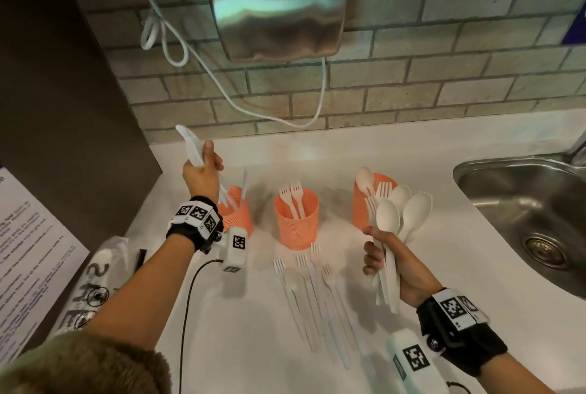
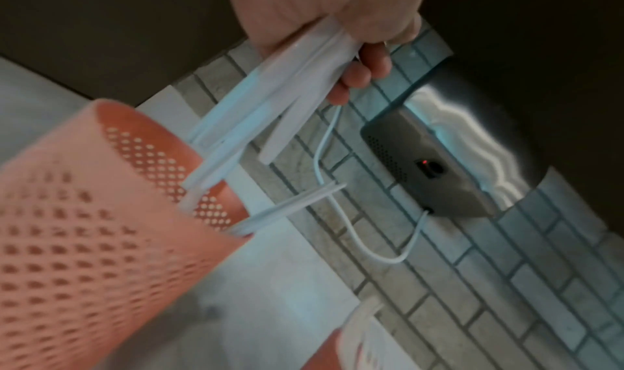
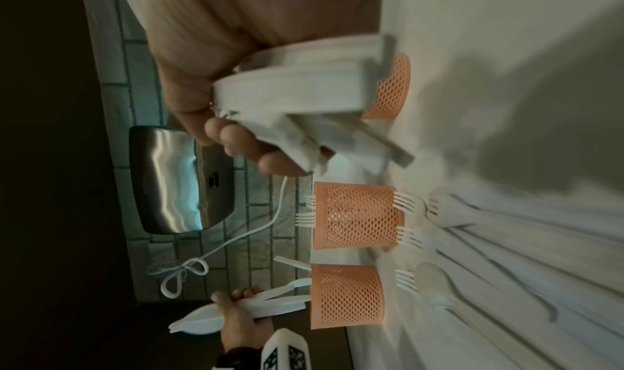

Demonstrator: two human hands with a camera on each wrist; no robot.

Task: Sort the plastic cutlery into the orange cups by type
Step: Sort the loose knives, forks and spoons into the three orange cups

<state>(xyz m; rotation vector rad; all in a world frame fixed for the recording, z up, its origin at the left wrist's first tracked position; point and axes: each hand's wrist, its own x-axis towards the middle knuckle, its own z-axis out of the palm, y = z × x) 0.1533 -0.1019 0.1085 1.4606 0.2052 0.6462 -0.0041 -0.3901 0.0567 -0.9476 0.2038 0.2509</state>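
Above the left cup (image 1: 236, 216), the left hand (image 1: 203, 171) grips a bundle of knives (image 1: 193, 148), fingers curled tight, handles pointing into it. Right hand (image 1: 402, 270) clasps spoons (image 1: 401, 213) near the right cup (image 1: 364, 203).

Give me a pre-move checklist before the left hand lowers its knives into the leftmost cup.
1. Left hand grips the white plastic knives: ok.
2. Knife handles point down over the leftmost orange perforated cup: ok; some already sit inside the rim.
3. That cup holds only knives: cannot tell, contents blurred.
4. Cup stands upright on the white counter: ok.
5. Right hand holds the white plastic spoons securely, away from the left cup: ok.
6. Its bundle is spoons only: not ok, fork tines show among them.
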